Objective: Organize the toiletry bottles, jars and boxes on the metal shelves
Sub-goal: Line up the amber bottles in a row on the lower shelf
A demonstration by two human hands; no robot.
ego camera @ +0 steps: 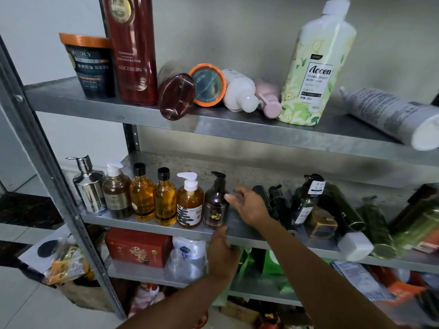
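On the middle metal shelf [152,228] a neat upright row runs from a chrome pump dispenser [91,188] past amber bottles [142,198] to a dark brown pump bottle [215,205]. My right hand [249,206] hovers just right of that brown bottle with its fingers spread, holding nothing. My left hand [223,254] sits below the shelf's front edge, thumb up near the bottle's base. To the right of my right hand, dark bottles [281,206] lie jumbled beside a dark green bottle [305,201].
The top shelf [118,113] carries an upright orange-lidded jar [91,67], a tall red bottle [133,51], several toppled bottles [240,91], a green Accen body wash [313,72] and a lying white tube [392,115]. A red box [137,248] sits on the lower shelf.
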